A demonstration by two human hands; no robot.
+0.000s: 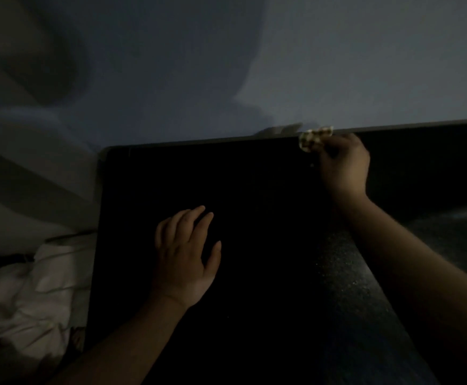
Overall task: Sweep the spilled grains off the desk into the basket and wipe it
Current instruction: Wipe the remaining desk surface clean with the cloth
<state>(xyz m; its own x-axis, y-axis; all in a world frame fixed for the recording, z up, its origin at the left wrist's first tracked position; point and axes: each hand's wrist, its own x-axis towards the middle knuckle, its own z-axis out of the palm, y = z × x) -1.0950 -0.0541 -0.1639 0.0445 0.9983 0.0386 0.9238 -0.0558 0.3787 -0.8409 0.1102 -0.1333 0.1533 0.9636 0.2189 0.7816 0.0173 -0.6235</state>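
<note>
The scene is very dark. A black desk [254, 190] fills the middle of the head view. My left hand [185, 254] lies flat on the desk with its fingers spread. My right hand [343, 162] reaches to the desk's far edge and pinches a small pale patterned cloth [314, 138] against that edge. A few tiny pale specks [312, 164] show just below the cloth; grains are otherwise too dim to make out. No basket is visible.
A pale wall [254, 65] runs behind the desk. White crumpled fabric [32, 287] lies beside the desk's left edge. A greyer speckled patch of desk [343, 273] shows under my right forearm.
</note>
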